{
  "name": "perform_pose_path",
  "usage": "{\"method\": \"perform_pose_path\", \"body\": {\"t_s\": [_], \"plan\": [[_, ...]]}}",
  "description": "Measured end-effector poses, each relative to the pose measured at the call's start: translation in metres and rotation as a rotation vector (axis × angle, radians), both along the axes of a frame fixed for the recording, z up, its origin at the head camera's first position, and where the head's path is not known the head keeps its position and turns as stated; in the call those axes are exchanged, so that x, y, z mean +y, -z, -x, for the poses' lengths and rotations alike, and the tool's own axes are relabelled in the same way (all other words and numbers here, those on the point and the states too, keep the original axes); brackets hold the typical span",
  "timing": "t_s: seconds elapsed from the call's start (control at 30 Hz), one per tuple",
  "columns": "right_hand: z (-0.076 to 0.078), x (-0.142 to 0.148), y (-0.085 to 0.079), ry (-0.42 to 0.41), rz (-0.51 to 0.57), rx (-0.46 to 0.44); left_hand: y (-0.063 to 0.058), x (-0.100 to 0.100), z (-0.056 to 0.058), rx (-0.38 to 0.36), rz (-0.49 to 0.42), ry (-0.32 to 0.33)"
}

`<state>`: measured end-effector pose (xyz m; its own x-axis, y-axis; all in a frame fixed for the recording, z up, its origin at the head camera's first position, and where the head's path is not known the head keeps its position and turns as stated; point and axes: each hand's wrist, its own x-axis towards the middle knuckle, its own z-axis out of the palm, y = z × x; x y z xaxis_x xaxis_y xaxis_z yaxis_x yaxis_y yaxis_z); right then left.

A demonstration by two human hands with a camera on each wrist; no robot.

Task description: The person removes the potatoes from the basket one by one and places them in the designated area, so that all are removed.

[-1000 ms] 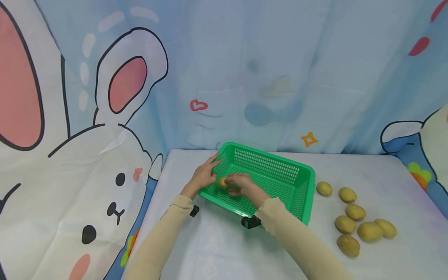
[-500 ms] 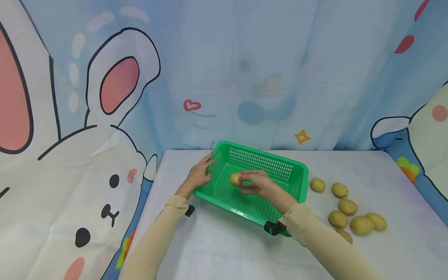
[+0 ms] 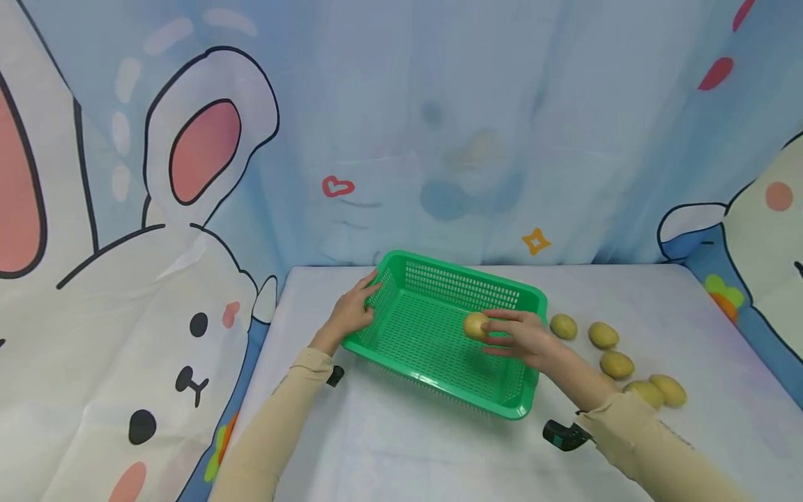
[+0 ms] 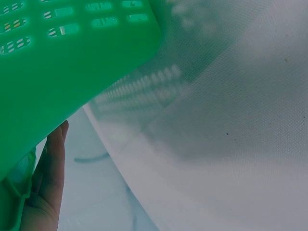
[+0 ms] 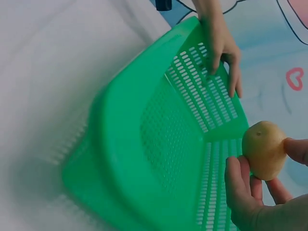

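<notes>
One potato (image 3: 475, 325) pinched in my right hand (image 3: 522, 339) has travelled from the basket's (image 3: 439, 348) left end to its right wall, lifted; looks like it's coming out. Left hand (image 3: 351, 312) still grips the left rim

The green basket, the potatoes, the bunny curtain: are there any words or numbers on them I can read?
None: no words or numbers can be read.
The green basket is plain plastic.
The potato in the right hand is unmarked.
The curtain has only drawings: bunnies, a heart, a star.
</notes>
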<state>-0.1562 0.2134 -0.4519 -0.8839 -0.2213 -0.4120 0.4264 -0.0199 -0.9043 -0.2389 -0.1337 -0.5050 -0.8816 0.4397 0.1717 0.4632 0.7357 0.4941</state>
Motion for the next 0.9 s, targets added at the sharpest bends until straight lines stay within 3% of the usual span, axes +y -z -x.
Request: {"method": "perform_pose_path", "body": {"t_s": [0.13, 0.27, 0.4, 0.7, 0.9], "plan": [[-0.016, 0.028, -0.001, -0.015, 0.019, 0.017, -0.001, -0.002, -0.002, 0.009, 0.003, 0.002], [-0.037, 0.057, 0.003, 0.028, 0.043, -0.004, -0.003, -0.001, -0.003, 0.023, 0.008, 0.003], [-0.054, 0.084, 0.008, 0.088, 0.089, -0.054, -0.003, 0.001, -0.002, 0.028, 0.01, 0.009], [-0.088, 0.141, 0.028, 0.128, 0.198, -0.164, 0.0, 0.002, -0.002, 0.023, 0.008, 0.006], [-0.109, 0.176, 0.047, 0.265, 0.168, -0.238, -0.001, 0.002, -0.003, 0.027, 0.016, -0.005]]}}
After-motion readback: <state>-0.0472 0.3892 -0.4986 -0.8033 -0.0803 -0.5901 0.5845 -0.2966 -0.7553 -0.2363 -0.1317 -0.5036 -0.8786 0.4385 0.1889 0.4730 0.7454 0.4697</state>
